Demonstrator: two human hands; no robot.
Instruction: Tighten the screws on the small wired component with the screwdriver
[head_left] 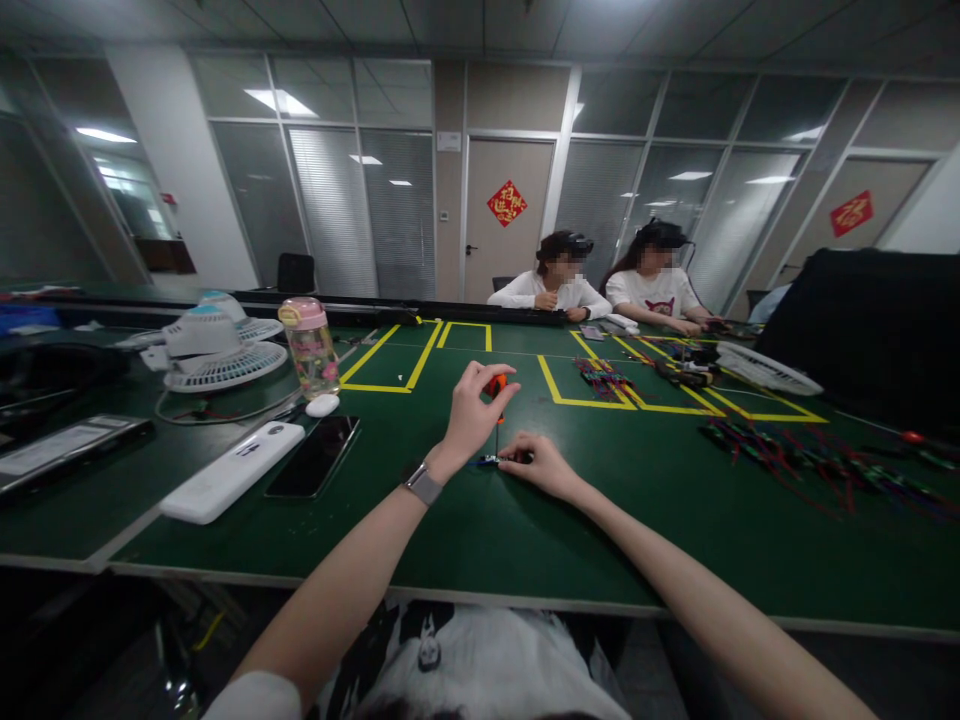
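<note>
My left hand (472,412), with a watch at the wrist, is closed around the orange and black handle of a screwdriver (498,384). The screwdriver stands upright, its thin shaft pointing down to a small circuit board (490,461) on the green table. Low at the table, my right hand (541,464) pinches the right end of that board between thumb and fingers. Some of the board is hidden by the fingers, and its details are too small to make out.
A white power bank (234,474), a dark phone (315,458), a pink-lidded bottle (309,345) and a white fan (225,362) lie left. Wired circuit boards (817,462) are heaped at right, with a smaller bundle (604,378) nearer. Two people (559,285) sit across the table.
</note>
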